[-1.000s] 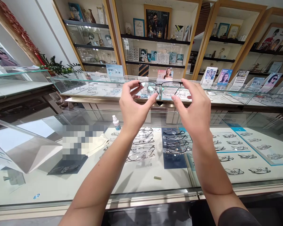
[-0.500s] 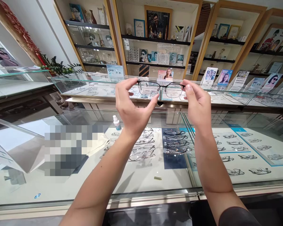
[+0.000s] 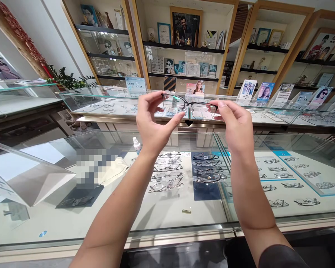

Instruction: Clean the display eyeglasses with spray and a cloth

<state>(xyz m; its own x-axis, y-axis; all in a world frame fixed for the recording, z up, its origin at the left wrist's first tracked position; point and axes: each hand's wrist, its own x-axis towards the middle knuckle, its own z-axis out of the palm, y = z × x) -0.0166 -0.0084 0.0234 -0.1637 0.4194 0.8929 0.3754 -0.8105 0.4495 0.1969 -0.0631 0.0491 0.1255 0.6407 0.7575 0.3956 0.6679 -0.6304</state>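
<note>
- Left hand [image 3: 153, 124] is raised at arm's length, palm turned inward, fingers [image 3: 152, 97] curled above and thumb stretched below in a pinch.
- Right hand [image 3: 236, 124] is raised level with it, back toward the camera, fingertips closed together.
- Both forearms are bare, angled upward and slightly inward.

Above the glass counter [image 3: 72, 223], the glasses [image 3: 190, 106] sit between both hands. The small bottle [image 3: 137, 144] stands on the counter, with frame rows [image 3: 167, 171] inside it to the bottle's right.
</note>
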